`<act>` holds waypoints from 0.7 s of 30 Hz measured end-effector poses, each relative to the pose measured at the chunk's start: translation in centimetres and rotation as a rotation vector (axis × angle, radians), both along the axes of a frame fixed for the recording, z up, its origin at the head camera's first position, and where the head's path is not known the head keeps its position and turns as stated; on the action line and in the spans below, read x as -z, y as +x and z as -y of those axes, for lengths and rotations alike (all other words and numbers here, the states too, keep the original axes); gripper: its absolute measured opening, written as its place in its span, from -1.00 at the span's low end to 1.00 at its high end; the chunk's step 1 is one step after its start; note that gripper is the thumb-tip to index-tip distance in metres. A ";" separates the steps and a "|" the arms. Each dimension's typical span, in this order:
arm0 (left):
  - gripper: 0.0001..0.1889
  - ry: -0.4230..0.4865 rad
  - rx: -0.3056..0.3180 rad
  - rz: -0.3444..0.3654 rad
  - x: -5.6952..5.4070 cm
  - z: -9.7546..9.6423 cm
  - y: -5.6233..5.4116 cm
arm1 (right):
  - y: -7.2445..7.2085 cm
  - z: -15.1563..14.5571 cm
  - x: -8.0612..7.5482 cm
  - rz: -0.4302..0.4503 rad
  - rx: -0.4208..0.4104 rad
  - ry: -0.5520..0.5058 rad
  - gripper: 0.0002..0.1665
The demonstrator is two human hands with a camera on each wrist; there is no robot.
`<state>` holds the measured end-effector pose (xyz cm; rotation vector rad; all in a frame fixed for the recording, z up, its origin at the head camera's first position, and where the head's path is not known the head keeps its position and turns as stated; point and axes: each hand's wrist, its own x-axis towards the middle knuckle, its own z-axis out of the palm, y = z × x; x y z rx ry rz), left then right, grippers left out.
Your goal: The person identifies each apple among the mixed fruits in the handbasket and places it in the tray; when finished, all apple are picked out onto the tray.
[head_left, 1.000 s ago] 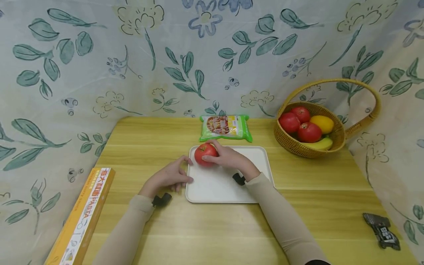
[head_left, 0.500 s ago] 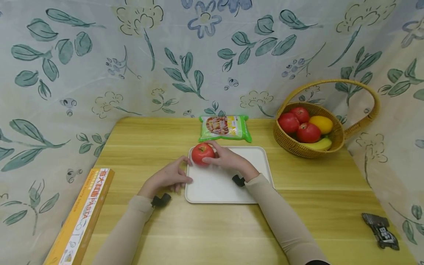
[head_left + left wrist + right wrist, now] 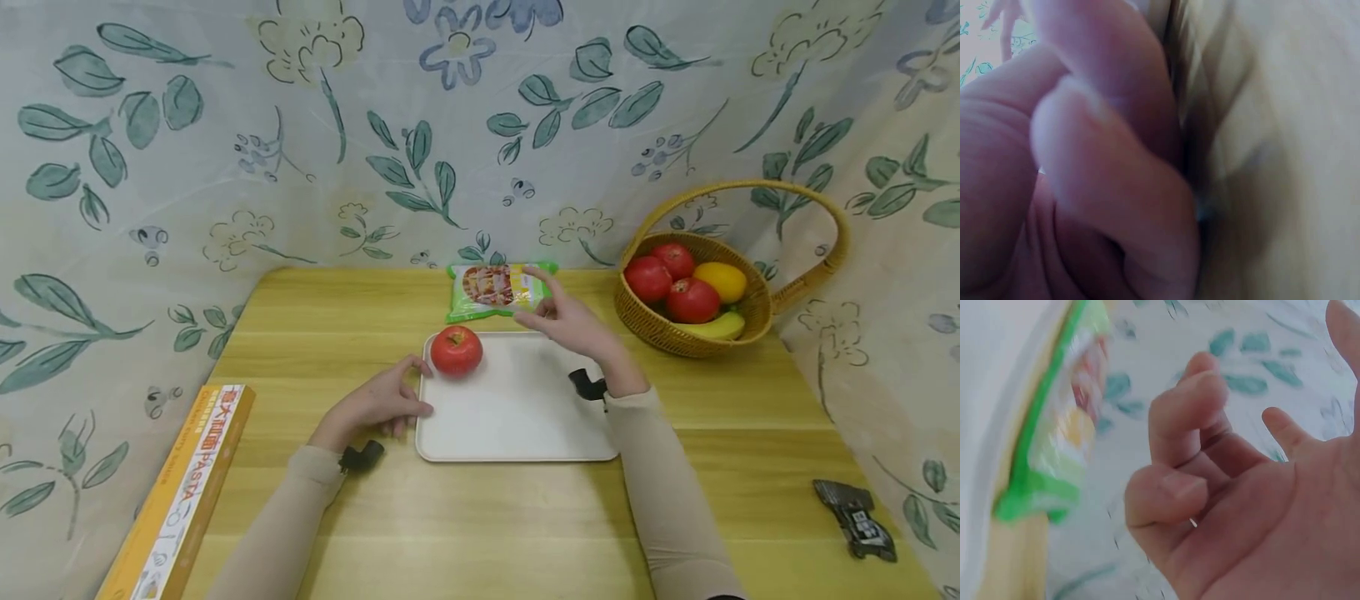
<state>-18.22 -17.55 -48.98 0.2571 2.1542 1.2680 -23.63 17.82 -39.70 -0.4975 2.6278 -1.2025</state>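
A red apple [image 3: 456, 352] sits in the upper left corner of a white rectangular tray [image 3: 517, 408]. My left hand [image 3: 375, 398] rests on the table at the tray's left edge, its thumb and index fingertips spread along the rim; the left wrist view shows loosely bent fingers [image 3: 1116, 187] close to the wood. Above the tray's far right part hovers my right hand [image 3: 573, 325], holding nothing. Its thumb and index finger are spread, and other fingers [image 3: 1169, 494] bend loosely. Behind the tray lies a green-edged food packet [image 3: 491, 290], partly covered by the right hand.
A wicker basket [image 3: 637, 321] at the back right holds several fruits, among them red ones, a yellow one and a banana. The long orange pasta box [image 3: 180, 492] lies at the left. Near the right edge is a small black packet [image 3: 855, 518].
My right hand has let go of the apple, after shifting it slightly left on the tray, and has moved right and away from it. The left hand stays at the tray's edge.
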 end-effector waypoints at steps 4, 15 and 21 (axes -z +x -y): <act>-0.32 -0.002 -0.007 0.004 -0.1 0.0 0.0 | 0.7 -3.9 -2.2 -0.090 0.133 0.009 0.00; -0.31 0.002 -0.004 0.000 -0.2 0.1 0.1 | 1.2 -14.8 -2.5 -0.161 0.494 0.027 0.16; -0.31 0.009 -0.001 0.002 0.0 0.1 0.1 | 0.7 -19.3 -0.9 -0.111 0.584 0.040 0.19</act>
